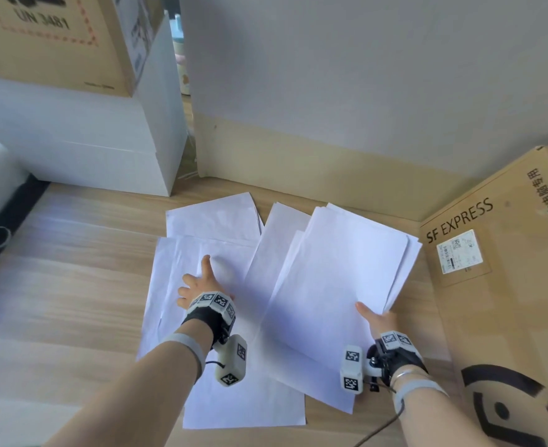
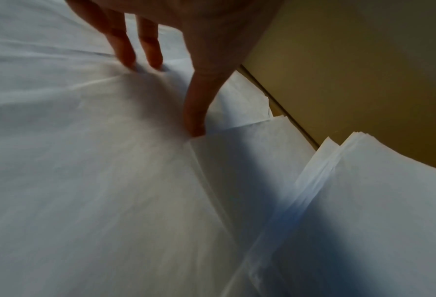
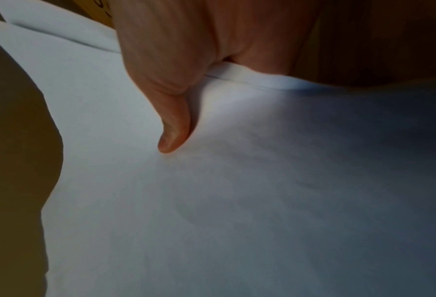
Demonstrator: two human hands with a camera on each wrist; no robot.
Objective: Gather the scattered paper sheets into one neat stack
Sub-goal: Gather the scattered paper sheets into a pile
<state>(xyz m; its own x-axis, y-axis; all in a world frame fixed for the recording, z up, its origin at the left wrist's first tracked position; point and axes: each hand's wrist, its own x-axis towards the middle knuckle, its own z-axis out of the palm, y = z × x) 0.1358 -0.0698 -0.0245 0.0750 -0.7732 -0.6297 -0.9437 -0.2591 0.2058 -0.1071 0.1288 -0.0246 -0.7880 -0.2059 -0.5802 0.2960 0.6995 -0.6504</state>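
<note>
The right hand (image 1: 377,319) pinches a bunch of sheets (image 1: 340,279), thumb on top, near the floor's (image 1: 72,285) right side. The left hand (image 1: 198,290) presses flat fingers on loose sheets (image 1: 201,253) in the middle. Slide them slowly under the bunch so the edges line up.

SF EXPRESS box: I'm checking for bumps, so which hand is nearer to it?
Right. The right hand grips a bundle of sheets beside the SF EXPRESS box; the left hand presses sheets farther away.

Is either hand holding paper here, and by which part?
The right hand pinches the paper stack at its near right edge, thumb on top. The left hand only presses fingertips on loose sheets.
</note>
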